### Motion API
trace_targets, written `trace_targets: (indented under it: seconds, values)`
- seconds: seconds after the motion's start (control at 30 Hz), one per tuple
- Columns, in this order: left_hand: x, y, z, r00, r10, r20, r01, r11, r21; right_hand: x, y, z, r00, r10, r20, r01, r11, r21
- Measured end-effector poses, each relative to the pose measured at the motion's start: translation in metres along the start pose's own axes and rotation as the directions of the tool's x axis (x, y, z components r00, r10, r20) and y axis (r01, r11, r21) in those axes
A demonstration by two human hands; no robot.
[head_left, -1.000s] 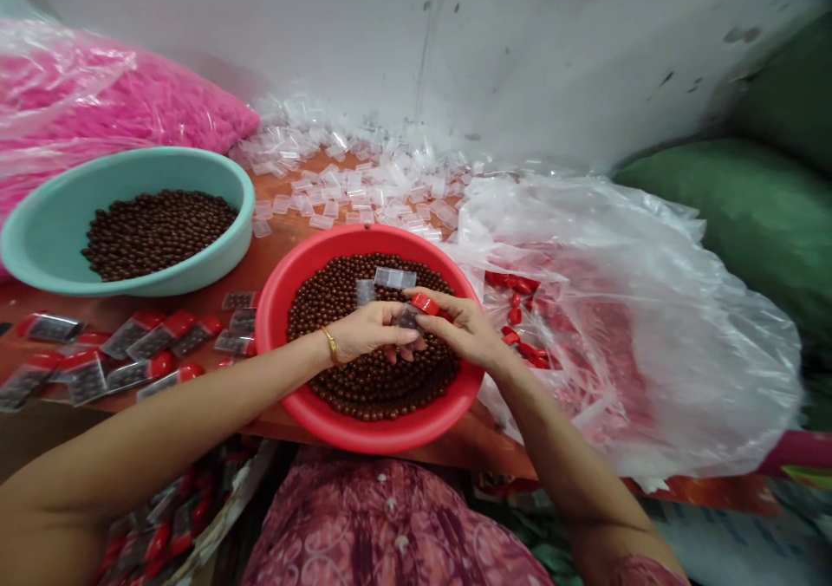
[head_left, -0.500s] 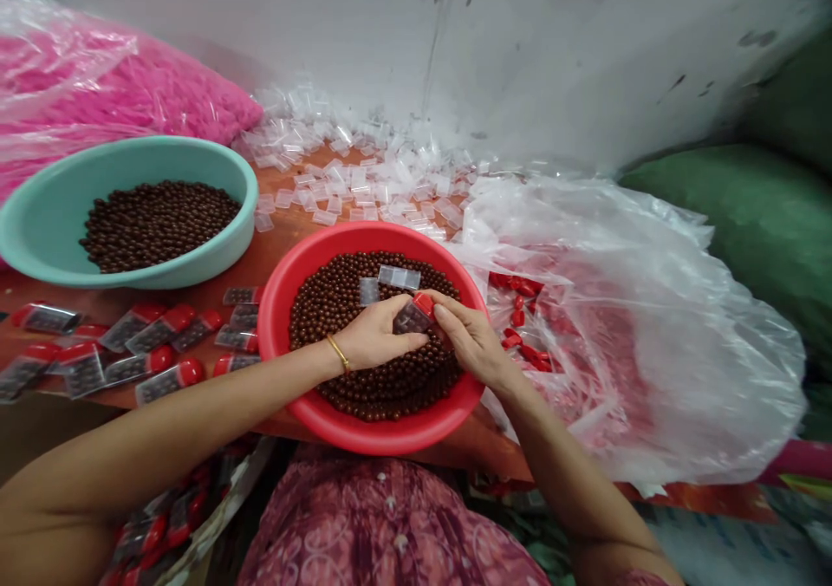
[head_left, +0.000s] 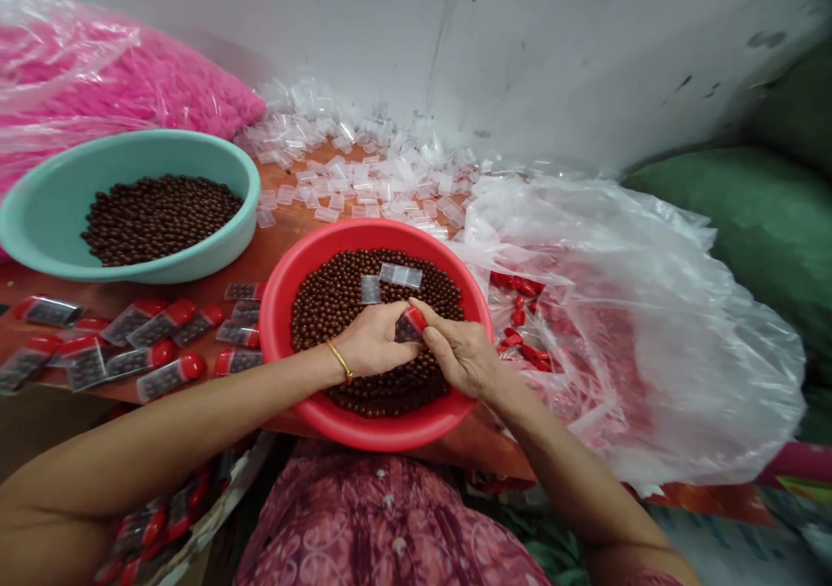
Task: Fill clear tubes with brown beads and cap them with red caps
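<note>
Over a red basin (head_left: 383,434) of round brown balls (head_left: 331,296), my two hands meet on one small clear plastic box (head_left: 406,329) with a red cap (head_left: 416,316). My left hand (head_left: 373,341) is closed round the box's body, which has dark balls inside. The fingers and thumb of my right hand (head_left: 460,348) grip the red cap end. Part of the box is hidden by my fingers. Just beyond my hands, two clear plastic boxes (head_left: 400,275) without caps lie on the balls.
Filled red-capped boxes (head_left: 170,379) lie at left, below a teal basin (head_left: 250,209) of brown balls. Clear empty boxes (head_left: 364,185) are heaped at the back. A clear bag (head_left: 689,309) with red caps (head_left: 518,287) lies at right. A bag of pink pieces (head_left: 162,74) stands back left.
My right hand has turned and shifted slightly lower on the cap end. The box has tilted and moved a little left, more covered by my fingers. The view has shifted slightly.
</note>
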State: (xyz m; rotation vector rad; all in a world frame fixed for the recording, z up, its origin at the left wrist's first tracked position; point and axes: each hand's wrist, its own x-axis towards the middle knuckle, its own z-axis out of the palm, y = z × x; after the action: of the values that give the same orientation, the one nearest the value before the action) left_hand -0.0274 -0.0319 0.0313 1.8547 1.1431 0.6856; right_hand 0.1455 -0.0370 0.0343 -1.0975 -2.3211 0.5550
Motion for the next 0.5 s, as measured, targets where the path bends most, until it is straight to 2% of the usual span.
trace_targets:
  seconds: [0.1,0.17,0.2,0.27,0.33,0.43,0.5]
  values:
    - [0.002,0.003,-0.001,0.997,0.013,0.08,-0.016,0.999,0.029,0.006,0.003,-0.004,0.987,0.06,-0.147,-0.055,0.998,0.041]
    - [0.002,0.007,-0.001,0.99,0.015,0.141,-0.028,0.996,0.09,0.013,0.003,0.001,0.951,0.177,-0.254,-0.131,0.973,0.188]
    - [0.002,0.008,-0.001,0.987,0.016,0.162,-0.037,0.991,0.126,0.016,0.002,0.005,0.932,0.244,-0.269,-0.162,0.942,0.293]
    - [0.001,0.01,-0.001,0.982,0.024,0.186,-0.061,0.978,0.2,0.024,-0.001,0.017,0.922,0.329,-0.206,-0.195,0.852,0.486]
    - [-0.002,0.011,0.0,0.981,0.025,0.19,-0.077,0.959,0.274,0.03,-0.004,0.027,0.944,0.321,-0.081,-0.217,0.784,0.582]
    - [-0.007,0.009,0.001,0.98,0.01,0.199,-0.087,0.919,0.385,0.033,-0.006,0.033,0.97,0.232,0.07,-0.229,0.779,0.584]
    - [-0.009,0.006,0.002,0.978,-0.015,0.21,-0.086,0.882,0.464,0.031,-0.008,0.033,0.982,0.169,0.079,-0.184,0.815,0.549]
